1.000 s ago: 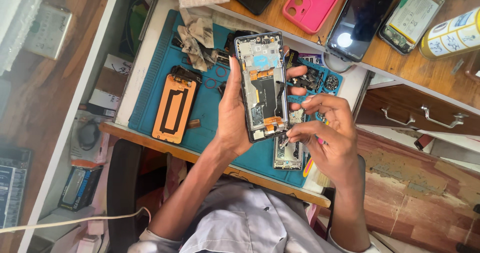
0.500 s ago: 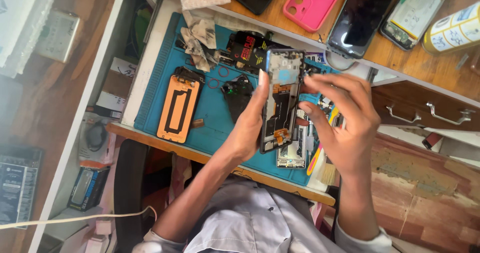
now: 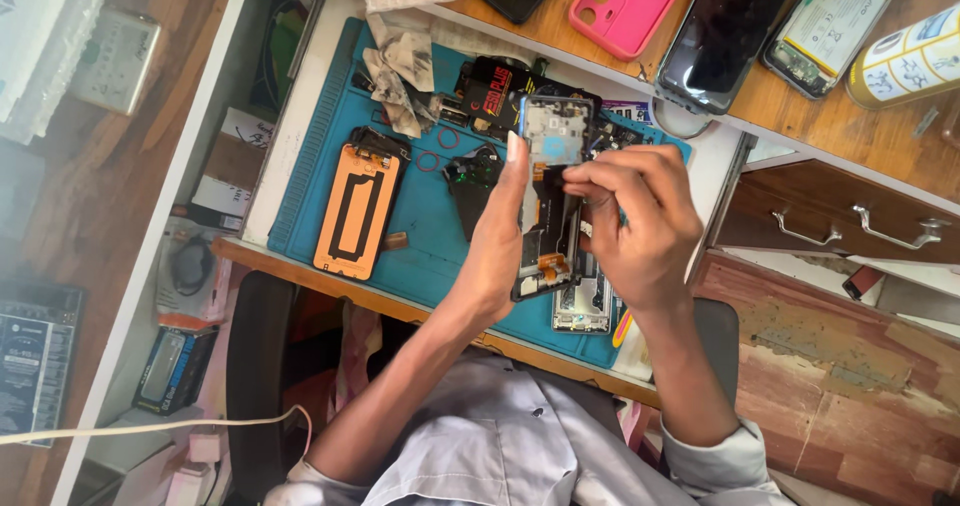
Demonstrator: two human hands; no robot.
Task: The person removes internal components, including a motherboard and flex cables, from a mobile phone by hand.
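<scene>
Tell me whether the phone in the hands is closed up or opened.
Opened: the phone, held by the left hand, shows bare internal parts, with no back cover.

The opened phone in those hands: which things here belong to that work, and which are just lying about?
In use:
opened phone
left hand
right hand
blue work mat

Lying about:
pink phone case
dark phones
orange-framed panel
yellow can
crumpled cloth
</scene>
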